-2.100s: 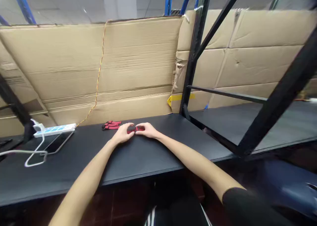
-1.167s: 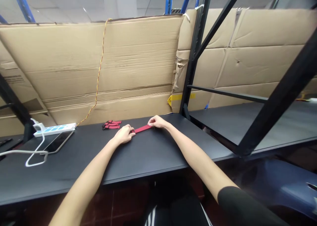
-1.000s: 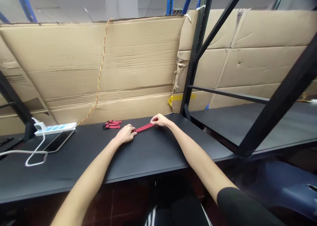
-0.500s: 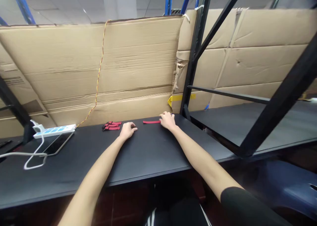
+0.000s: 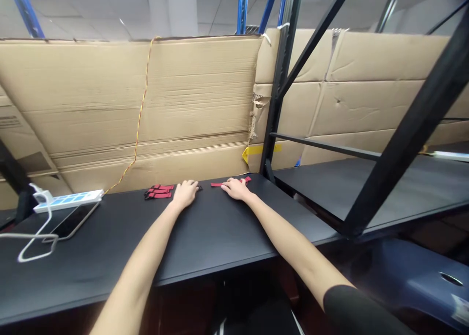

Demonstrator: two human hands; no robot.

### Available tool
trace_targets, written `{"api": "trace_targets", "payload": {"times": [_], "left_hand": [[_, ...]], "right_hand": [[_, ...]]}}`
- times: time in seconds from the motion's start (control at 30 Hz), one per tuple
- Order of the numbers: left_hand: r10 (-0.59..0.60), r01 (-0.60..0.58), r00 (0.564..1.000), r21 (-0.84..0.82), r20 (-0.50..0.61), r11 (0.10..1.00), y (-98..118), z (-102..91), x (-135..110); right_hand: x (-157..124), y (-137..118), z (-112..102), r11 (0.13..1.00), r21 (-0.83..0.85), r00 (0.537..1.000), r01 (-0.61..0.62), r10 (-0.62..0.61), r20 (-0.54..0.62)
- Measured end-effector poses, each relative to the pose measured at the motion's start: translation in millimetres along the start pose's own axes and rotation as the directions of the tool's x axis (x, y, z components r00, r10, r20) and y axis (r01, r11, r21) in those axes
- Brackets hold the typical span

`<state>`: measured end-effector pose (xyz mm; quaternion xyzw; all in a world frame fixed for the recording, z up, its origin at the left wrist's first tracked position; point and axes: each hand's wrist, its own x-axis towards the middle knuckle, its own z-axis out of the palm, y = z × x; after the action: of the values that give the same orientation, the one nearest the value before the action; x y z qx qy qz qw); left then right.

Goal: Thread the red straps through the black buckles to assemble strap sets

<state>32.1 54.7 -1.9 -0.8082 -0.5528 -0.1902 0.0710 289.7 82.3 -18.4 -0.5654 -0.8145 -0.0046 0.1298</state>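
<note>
A red strap [image 5: 216, 185] lies flat near the back of the black table. My right hand [image 5: 235, 189] rests over its middle with fingers stretched out and lying flat, and both ends of the strap show. To the left, my left hand [image 5: 185, 193] is on the tabletop, fingers curled around a small black piece [image 5: 200, 188] that looks like a buckle and is mostly hidden. Just left of that hand sit several red straps [image 5: 161, 192] with black buckles, laid side by side.
A white power strip [image 5: 73, 199] with a plugged-in charger and white cable [image 5: 47, 217] stands at the left, beside a phone [image 5: 75, 222]. Cardboard [image 5: 198, 100] walls the back. A black metal frame post [image 5: 274, 110] rises at the table's right. A dark blue surface [image 5: 414, 276] is at lower right.
My right hand has slid left along the red strap, uncovering its right end. My left hand has turned more palm-down over the black piece. The camera has shifted slightly.
</note>
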Motion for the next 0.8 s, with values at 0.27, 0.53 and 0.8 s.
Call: {"api": "trace_targets", "payload": {"times": [0.27,0.53,0.8], "left_hand": [[-0.396,0.404,0.915,0.241,-0.080,0.883,-87,-46.3,-71],[-0.183,0.185,0.977,-0.006,0.108,0.983,-61,-56.8,-71],[-0.046,0.083,0.993,-0.357,0.112,0.931,-20,-38.9,-67]], "right_hand": [[1,-17,3,0.998,-0.057,0.990,0.037,-0.044,-0.131],[-9,-32,-6,0.984,-0.002,0.946,0.176,-0.170,-0.275],[-25,-92,-2,0.800,0.182,0.817,0.572,-0.533,-0.220]]}}
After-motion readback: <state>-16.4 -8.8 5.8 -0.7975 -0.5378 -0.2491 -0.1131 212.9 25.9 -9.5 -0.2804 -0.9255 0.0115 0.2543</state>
